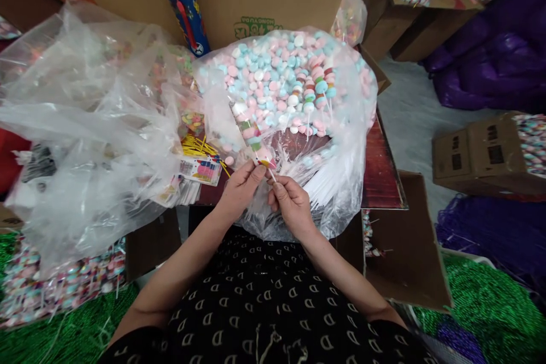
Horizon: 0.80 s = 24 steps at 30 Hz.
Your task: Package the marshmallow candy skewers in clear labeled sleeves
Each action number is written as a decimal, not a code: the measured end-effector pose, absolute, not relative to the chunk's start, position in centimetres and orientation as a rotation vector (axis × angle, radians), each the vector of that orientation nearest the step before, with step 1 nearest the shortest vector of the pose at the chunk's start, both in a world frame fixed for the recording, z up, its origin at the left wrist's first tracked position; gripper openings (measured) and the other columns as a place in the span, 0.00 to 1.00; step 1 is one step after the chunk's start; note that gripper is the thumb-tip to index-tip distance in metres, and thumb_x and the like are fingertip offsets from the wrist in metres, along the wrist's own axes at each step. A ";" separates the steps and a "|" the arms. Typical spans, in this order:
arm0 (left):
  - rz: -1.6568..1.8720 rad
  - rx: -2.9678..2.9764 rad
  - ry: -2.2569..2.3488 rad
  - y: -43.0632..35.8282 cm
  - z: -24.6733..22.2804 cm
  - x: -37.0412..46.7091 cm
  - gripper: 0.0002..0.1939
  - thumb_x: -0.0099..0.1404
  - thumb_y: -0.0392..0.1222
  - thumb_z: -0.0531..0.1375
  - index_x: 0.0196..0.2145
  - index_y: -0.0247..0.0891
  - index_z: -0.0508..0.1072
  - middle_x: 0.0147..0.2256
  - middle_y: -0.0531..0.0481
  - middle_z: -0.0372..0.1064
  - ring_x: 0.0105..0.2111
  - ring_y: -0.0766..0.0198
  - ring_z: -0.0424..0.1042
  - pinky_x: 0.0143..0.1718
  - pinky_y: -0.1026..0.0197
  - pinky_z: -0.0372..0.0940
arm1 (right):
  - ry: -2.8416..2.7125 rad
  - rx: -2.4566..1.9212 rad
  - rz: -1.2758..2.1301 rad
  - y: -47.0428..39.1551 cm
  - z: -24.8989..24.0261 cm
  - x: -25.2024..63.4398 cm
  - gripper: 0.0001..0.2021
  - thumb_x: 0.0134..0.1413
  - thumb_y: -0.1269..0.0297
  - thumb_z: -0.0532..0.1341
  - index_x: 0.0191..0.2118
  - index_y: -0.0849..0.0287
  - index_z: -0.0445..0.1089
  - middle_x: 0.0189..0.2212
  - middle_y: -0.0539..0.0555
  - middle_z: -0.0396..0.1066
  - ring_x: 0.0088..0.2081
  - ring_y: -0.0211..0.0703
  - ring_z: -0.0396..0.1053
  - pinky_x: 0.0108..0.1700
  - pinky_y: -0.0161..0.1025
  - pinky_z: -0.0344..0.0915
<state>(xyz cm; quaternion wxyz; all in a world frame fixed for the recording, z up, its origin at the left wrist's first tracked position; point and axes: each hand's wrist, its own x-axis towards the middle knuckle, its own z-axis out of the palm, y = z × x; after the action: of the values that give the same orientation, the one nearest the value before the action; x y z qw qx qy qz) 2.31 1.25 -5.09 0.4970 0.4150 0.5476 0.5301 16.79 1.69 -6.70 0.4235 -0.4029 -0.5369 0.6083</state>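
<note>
A marshmallow skewer [251,131] in a clear printed wrapper tilts up to the left between my hands. My left hand [239,187] pinches the wrapper's bottom end between thumb and fingers. Just to its right, my right hand [292,202] is closed on the white stick [272,174] below the wrapper; whether it also holds a tie is too small to tell. Behind my hands, an open clear bag [370,119] holds loose pink, blue and white marshmallows [260,74]. Several unwrapped skewers [319,82] lie on top of them, and white sticks [333,179] lie at its front right.
Yellow twist ties [198,147] and printed wrappers [198,169] lie left of my hands. A large crumpled plastic bag [98,125] covers the left side. Cardboard boxes [409,233] stand at the right, and finished skewers [72,284] fill a box at lower left.
</note>
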 end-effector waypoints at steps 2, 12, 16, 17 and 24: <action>1.234 1.211 1.446 1.3 -4.8 1.8 0.14 0.71 0.50 0.57 0.31 0.40 0.70 0.28 0.54 0.69 0.32 0.64 0.68 0.37 0.61 0.63 | -1.376 -1.018 1.499 1.7 -6.9 17.1 0.21 0.65 0.40 0.59 0.44 0.55 0.72 0.20 0.44 0.68 0.18 0.34 0.63 0.23 0.33 0.60; 0.808 2.194 1.722 1.7 -4.0 1.7 0.12 0.73 0.40 0.50 0.30 0.42 0.64 0.31 0.46 0.70 0.34 0.56 0.69 0.38 0.54 0.63 | -1.679 -1.071 1.160 2.5 -6.8 17.6 0.16 0.72 0.50 0.53 0.41 0.55 0.73 0.19 0.45 0.67 0.20 0.37 0.66 0.27 0.36 0.66; 0.734 2.260 1.694 1.5 -4.0 1.6 0.12 0.72 0.37 0.49 0.30 0.42 0.63 0.29 0.47 0.69 0.32 0.56 0.69 0.36 0.55 0.63 | -1.787 -1.170 0.987 2.8 -7.2 17.8 0.15 0.72 0.54 0.53 0.52 0.55 0.72 0.21 0.47 0.72 0.23 0.41 0.71 0.30 0.38 0.70; 0.720 2.234 1.698 1.5 -4.0 1.6 0.12 0.73 0.38 0.49 0.30 0.42 0.63 0.29 0.48 0.69 0.32 0.57 0.69 0.36 0.55 0.62 | -1.809 -1.185 0.964 2.8 -7.4 17.9 0.17 0.72 0.55 0.53 0.57 0.56 0.70 0.22 0.47 0.73 0.23 0.42 0.71 0.31 0.38 0.71; 0.725 2.059 1.736 1.6 -4.8 2.2 0.11 0.72 0.39 0.51 0.29 0.43 0.62 0.29 0.48 0.70 0.32 0.58 0.70 0.37 0.56 0.62 | -1.900 -1.101 0.910 3.0 -8.6 17.9 0.22 0.72 0.58 0.51 0.64 0.54 0.71 0.40 0.56 0.83 0.35 0.47 0.80 0.40 0.42 0.78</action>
<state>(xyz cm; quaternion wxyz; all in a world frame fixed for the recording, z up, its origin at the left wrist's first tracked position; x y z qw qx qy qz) 2.17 1.62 -4.82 0.1754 0.7269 0.6127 0.2560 17.85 2.98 -8.59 0.3730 -0.4299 -0.7416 0.3552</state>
